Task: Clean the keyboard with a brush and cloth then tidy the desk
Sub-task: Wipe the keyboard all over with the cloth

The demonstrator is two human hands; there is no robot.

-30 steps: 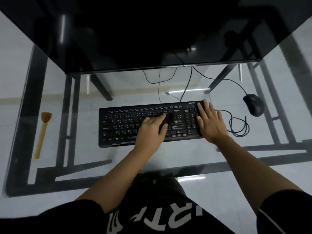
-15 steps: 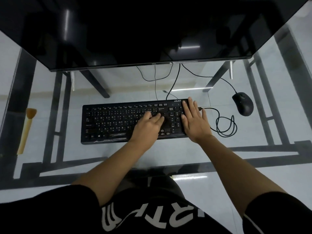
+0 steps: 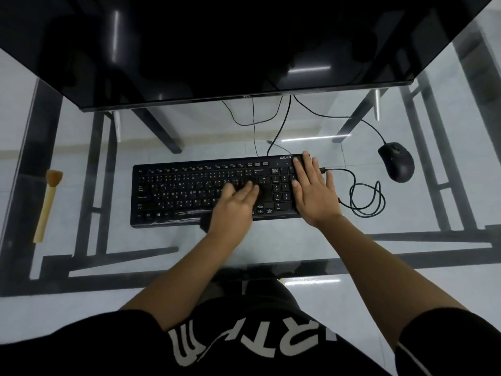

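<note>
Black cloth [image 3: 265, 194] under left hand [image 3: 233, 210]; right hand [image 3: 314, 194] flat at keyboard [image 3: 184, 191] edge.

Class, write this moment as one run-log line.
left hand presses cloth on keyboard | right hand flat on keyboard's right end | brush lies far left

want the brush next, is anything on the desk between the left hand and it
Nothing visible stands in the way. The brush lies at the left edge of the desk; between it and the left hand are only the left half of the keyboard and bare glass.
</note>
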